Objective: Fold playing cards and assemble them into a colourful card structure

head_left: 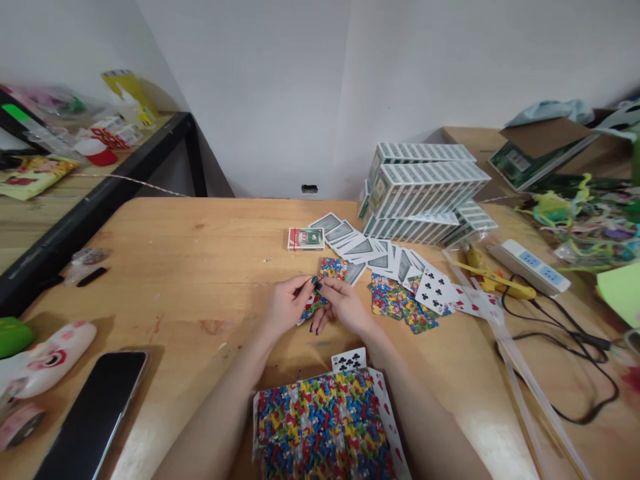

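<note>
My left hand and my right hand meet above the middle of the table, thumbs and forefingers pinched together. Between them shows a small playing card with a colourful pattern; the fingers hide much of it. The other fingers of my right hand hang loosely below it. Just beyond the fingertips lies another colourful card. Nearer to me, under my forearms, is a flat panel of colourful-backed cards, with a ten of clubs jutting from its far edge.
A fan of grey-backed cards spreads beside a card box. Stacked card cartons stand at the back right. Further right are a yellow glue gun, a power strip and clear sticks. A phone lies front left.
</note>
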The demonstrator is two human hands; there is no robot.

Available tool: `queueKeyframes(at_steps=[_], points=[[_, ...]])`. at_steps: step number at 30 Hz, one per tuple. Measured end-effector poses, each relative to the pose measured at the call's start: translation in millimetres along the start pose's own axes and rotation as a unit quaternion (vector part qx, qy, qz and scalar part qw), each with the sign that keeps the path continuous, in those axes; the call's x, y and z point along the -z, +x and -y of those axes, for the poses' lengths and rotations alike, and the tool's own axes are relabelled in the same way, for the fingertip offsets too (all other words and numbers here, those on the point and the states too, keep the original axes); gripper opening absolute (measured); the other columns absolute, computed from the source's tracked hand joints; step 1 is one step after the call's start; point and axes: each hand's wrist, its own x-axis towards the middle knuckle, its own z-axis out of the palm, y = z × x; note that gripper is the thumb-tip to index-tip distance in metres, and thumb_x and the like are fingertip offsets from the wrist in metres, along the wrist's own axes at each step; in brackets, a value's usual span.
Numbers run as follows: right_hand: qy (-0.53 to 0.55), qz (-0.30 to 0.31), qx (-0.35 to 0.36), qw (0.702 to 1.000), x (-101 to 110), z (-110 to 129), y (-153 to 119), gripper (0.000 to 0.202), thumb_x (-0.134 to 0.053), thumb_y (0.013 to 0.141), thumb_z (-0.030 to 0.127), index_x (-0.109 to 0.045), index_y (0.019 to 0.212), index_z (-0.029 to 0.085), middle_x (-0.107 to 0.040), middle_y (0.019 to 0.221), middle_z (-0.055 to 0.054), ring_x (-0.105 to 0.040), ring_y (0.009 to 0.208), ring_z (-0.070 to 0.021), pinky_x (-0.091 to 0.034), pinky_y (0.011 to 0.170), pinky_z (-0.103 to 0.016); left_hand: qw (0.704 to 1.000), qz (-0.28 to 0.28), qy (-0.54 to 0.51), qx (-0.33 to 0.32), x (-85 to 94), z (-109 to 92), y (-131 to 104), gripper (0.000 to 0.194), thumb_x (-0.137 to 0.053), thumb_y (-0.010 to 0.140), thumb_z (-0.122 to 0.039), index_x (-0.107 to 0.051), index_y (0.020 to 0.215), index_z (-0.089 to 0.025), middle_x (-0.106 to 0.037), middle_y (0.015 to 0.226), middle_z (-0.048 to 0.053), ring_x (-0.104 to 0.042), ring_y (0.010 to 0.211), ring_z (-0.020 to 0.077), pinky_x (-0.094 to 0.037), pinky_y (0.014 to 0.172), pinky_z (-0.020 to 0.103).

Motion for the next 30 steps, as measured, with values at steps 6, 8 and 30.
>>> queueKeyframes(at_steps=[6, 8, 30], points=[[-0.07, -0.048, -0.006, 0.996, -5.1, -1.1, 1.2, 0.008, -0.037, 0.072, 0.027, -0.037, 0.077, 0.021, -0.045, 0.037, 0.01, -0.056, 0.032, -0.0153, -0.042, 0.028, -0.018, 0.996, -0.017, 0.077, -0.048, -2.6, 1.3, -3.1, 0.024, -0.048, 0.079, -0.024, -0.065, 0.094, -0.019, -0.069, 0.088, 0.001, -0.063, 0.072, 0.0122, -0.049, 0.067, 0.02], [-0.079, -0.067, -0.004, 0.995, -7.3, -1.6, 1.7, 0.006, -0.035, 0.071, 0.027, -0.035, 0.073, 0.021, -0.044, 0.035, 0.01, -0.055, 0.031, -0.0157, -0.041, 0.027, -0.019, 0.995, -0.018, 0.079, -0.053, -2.4, 1.1, -3.0, 0.024, -0.047, 0.079, -0.023, -0.066, 0.094, -0.019, -0.069, 0.088, 0.001, -0.063, 0.072, 0.0122, -0.049, 0.068, 0.02], [-0.044, -0.064, 0.037, 0.996, -8.4, -5.8, 1.9, 0.025, -0.039, 0.065, 0.021, -0.051, 0.086, 0.018, -0.044, 0.038, 0.009, -0.055, 0.038, -0.0118, -0.041, 0.036, -0.019, 0.998, -0.048, -0.015, 0.027, 2.8, 1.2, 1.8, 0.025, -0.05, 0.077, -0.031, -0.067, 0.086, -0.015, -0.069, 0.078, 0.003, -0.061, 0.067, 0.0133, -0.048, 0.061, 0.021]])
